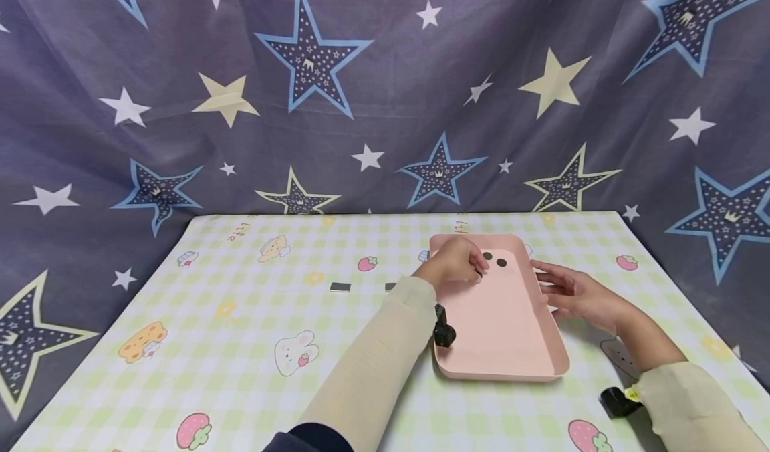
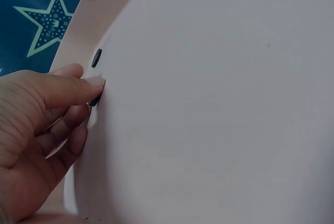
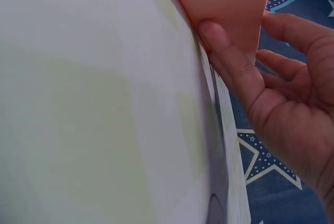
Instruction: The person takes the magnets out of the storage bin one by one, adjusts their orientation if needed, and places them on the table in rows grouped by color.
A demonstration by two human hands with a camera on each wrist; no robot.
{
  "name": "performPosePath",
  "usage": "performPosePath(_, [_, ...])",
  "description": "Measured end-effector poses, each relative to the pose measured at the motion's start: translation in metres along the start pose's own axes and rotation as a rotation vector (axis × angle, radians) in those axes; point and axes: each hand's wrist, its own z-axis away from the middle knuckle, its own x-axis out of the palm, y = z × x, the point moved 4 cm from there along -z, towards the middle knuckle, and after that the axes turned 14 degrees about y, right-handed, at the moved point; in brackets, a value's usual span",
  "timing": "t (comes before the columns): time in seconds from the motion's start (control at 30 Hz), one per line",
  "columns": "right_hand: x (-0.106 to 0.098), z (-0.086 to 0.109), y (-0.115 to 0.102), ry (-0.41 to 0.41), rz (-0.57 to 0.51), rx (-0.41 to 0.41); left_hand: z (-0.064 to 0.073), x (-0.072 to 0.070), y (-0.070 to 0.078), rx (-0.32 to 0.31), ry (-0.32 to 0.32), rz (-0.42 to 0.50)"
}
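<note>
A shallow pink tray [image 1: 490, 331] lies on the table with its long side running away from me. My left hand [image 1: 458, 262] reaches over its left wall and pinches a small black disc [image 2: 94, 100] between thumb and fingers, close to the tray floor. Another black disc [image 1: 502, 263] lies on the floor near the far end, beside a further black disc [image 1: 487, 256] that sits closer to the left hand. Against the outside of the right wall, my right hand [image 1: 577, 295] rests with fingers extended. Its thumb [image 3: 216, 36] touches that wall in the right wrist view.
Two small dark rectangular pieces lie left of the tray: one piece [image 1: 340, 287] in plain sight, the other piece [image 1: 390, 286] partly behind the left sleeve. A checked cloth [image 1: 240, 385] covers the table. Behind hangs a star-patterned curtain [image 1: 385, 104].
</note>
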Motion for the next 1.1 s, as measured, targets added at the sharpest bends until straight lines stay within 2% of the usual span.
performPosePath(0.23, [0.001,-0.002,0.002,0.003,0.000,0.011,0.001,0.001,0.001,0.023,-0.005,0.069])
performPosePath(0.33, [0.001,-0.001,0.001,-0.004,-0.002,0.001,0.001,0.001,0.002,0.028,-0.004,0.069])
performPosePath(0.6, [0.001,0.001,-0.002,-0.008,-0.013,-0.012,0.000,0.000,0.007,0.030,0.020,0.126])
performPosePath(0.93, [0.002,0.001,-0.001,0.003,0.001,-0.012,0.002,-0.012,0.018,0.068,0.020,0.197])
performPosePath(1.1, [0.002,0.001,-0.002,0.015,0.013,-0.001,0.001,-0.020,0.024,0.101,0.027,0.184])
